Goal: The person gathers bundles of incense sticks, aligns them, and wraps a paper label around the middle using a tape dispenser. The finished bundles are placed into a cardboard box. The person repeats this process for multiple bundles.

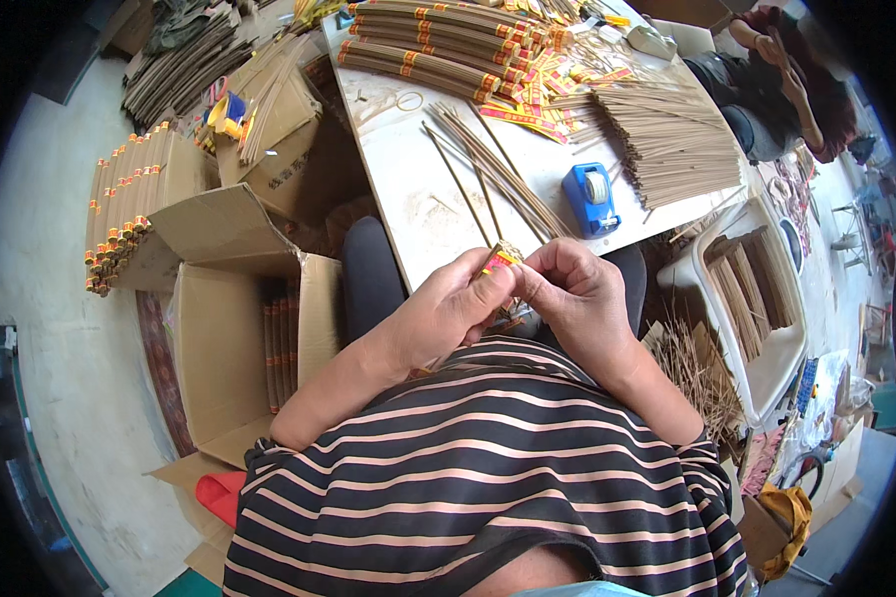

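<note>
My left hand (458, 298) is closed around a bundle of brown incense sticks (495, 257), whose end shows above the fingers near my lap. A red and yellow paper label (501, 262) lies against that bundle. From the other side my right hand (575, 289) pinches at the label's edge with thumb and forefinger; the fingers partly hide what they grip. Just beyond my hands, loose incense sticks (503, 169) lie across the white table (393, 199). A blue tape dispenser (591, 199) stands near the table edge, to the right of these sticks.
Wrapped bundles (423, 65) are stacked at the table's far side by loose labels (538, 99). Many loose sticks (667, 139) lie right. An open cardboard box (224, 348) with bundles stands left; a white bin (767, 378) of sticks is right. Another person (796, 80) sits far right.
</note>
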Demonstrator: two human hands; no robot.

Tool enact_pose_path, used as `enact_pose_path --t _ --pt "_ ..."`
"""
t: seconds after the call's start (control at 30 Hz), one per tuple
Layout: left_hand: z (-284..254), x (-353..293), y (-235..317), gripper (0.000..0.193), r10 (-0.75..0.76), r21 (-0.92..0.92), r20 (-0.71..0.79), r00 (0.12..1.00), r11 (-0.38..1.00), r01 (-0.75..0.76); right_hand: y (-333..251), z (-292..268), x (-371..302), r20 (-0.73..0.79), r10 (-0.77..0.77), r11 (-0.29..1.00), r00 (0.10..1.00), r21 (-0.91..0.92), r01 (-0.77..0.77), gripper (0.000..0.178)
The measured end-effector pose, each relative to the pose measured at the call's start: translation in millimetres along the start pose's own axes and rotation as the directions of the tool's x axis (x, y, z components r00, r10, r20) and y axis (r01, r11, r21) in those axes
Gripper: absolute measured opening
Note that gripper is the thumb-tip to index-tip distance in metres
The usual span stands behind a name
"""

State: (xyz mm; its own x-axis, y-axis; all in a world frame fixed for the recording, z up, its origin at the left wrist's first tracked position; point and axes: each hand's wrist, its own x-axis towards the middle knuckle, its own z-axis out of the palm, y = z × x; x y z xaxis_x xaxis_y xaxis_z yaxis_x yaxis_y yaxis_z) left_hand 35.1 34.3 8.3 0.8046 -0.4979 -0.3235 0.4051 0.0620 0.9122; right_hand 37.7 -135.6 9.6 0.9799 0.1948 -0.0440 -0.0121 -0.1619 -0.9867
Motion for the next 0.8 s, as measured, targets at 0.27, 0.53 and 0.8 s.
enact_pose_path --t 0.27,0.53,0.8 --pt "5 0 -3 0.04 0.052 0.017 0.034 0.998 0.998 -0.052 -6 -9 -2 0.027 -0.029 0.995 0.999 -0.099 0.032 0.022" --pt "4 -1 -2 0.048 0.006 0.017 0.054 0.999 1.0 -0.007 -12 -19 -1 0.129 -0.04 0.977 0.991 -0.203 0.065 0.022" --pt "9 -3 -1 0.05 -0.02 0.045 0.045 0.999 0.999 0.018 -10 -21 -1 0.135 0.007 0.995 0.991 -0.1 0.006 0.024"
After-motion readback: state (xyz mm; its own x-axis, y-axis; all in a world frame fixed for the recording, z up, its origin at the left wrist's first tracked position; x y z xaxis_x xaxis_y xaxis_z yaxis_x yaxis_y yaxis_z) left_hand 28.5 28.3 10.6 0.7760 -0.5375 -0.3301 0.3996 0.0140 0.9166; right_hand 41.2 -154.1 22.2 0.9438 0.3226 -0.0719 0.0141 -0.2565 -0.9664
